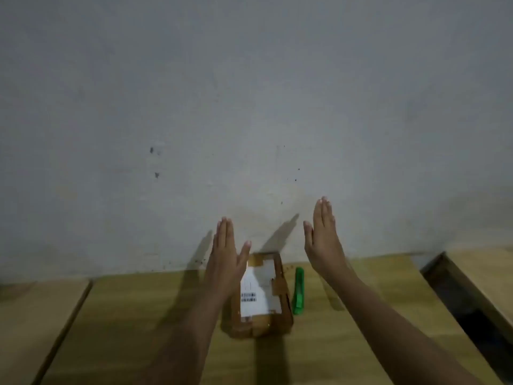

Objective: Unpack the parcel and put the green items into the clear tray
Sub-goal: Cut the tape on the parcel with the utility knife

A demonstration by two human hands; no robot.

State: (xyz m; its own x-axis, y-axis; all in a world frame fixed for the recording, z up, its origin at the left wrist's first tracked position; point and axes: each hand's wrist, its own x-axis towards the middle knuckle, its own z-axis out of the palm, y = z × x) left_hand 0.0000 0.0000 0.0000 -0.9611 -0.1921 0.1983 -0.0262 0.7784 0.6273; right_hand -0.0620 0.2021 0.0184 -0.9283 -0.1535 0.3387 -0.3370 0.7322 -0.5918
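A small brown cardboard parcel point(261, 295) with a white shipping label and clear tape lies closed on the wooden table point(125, 329), close to the wall. A green box cutter point(298, 292) lies just right of it, touching nothing. My left hand point(226, 259) is raised flat above the parcel's left edge, fingers straight, thumb apart, holding nothing. My right hand point(323, 237) is raised flat to the right of the parcel, above the cutter, also with nothing in it. No clear tray is in view.
A grey-white wall point(249, 107) rises directly behind the table. A seam point(66, 329) splits the tabletop on the left. On the right a dark gap point(466, 307) separates this table from another wooden surface point(488, 270).
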